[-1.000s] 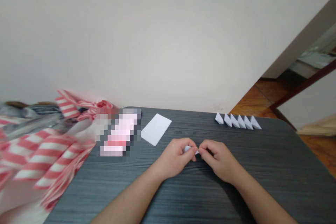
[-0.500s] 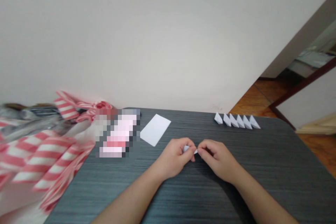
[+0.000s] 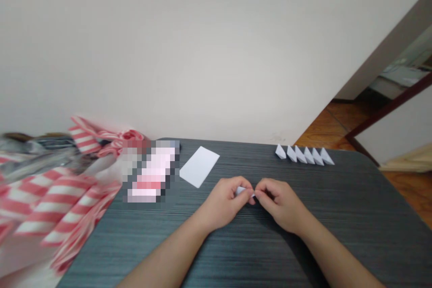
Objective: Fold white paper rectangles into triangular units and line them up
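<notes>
left hand (image 3: 224,203) and right hand (image 3: 281,204), close together, pinch a small folded white paper piece (image 3: 242,191) by its edges; it looks light, easily creased.

Bare left forearm (image 3: 168,256), slim, tapering to wrist; bare right forearm (image 3: 337,256) likewise; left hand (image 3: 224,202), right hand (image 3: 281,204) ungloved.

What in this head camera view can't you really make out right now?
In the head view:
The folded paper piece: mostly hidden by the fingers of the left hand and right hand.
The object on the table: pixelated over, so its kind cannot be told.
The striped pink-and-white material: blurred and cut off by the left edge.
The row of folded paper pieces: too small to show their folds.
</notes>
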Motion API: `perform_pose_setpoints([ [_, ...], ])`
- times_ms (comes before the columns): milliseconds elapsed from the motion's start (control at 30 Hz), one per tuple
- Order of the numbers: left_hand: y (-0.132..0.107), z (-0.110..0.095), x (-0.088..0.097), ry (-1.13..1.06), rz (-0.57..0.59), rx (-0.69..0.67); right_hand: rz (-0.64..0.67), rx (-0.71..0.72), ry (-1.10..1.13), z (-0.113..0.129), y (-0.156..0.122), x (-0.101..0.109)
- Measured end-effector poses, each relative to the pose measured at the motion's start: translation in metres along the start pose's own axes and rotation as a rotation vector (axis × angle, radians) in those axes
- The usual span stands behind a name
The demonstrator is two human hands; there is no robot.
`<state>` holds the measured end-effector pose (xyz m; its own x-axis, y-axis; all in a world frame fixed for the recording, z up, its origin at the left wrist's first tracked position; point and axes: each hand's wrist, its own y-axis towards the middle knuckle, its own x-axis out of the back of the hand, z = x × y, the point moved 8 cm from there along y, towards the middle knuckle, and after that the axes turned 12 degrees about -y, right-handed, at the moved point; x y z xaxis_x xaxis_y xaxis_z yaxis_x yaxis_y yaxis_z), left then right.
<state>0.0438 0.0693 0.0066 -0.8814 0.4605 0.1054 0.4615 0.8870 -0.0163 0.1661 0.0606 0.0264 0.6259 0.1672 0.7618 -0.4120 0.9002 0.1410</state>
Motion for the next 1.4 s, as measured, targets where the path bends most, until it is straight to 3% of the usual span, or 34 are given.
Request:
perform_pose_setpoints([
  [633,0.002,0.000,0.000,-0.069,-0.030,0.025,-0.015,0.009,0.018,0.003,0.000,0.004],
  [1167,0.001,-0.002,0.001,0.007,-0.026,0.000,-0.015,-0.002,0.029,0.002,0.001,0.004],
  [1400,0.003,0.008,0.003,-0.298,-0.086,0.032,-0.069,-0.059,0.043,-0.009,-0.002,0.011],
])
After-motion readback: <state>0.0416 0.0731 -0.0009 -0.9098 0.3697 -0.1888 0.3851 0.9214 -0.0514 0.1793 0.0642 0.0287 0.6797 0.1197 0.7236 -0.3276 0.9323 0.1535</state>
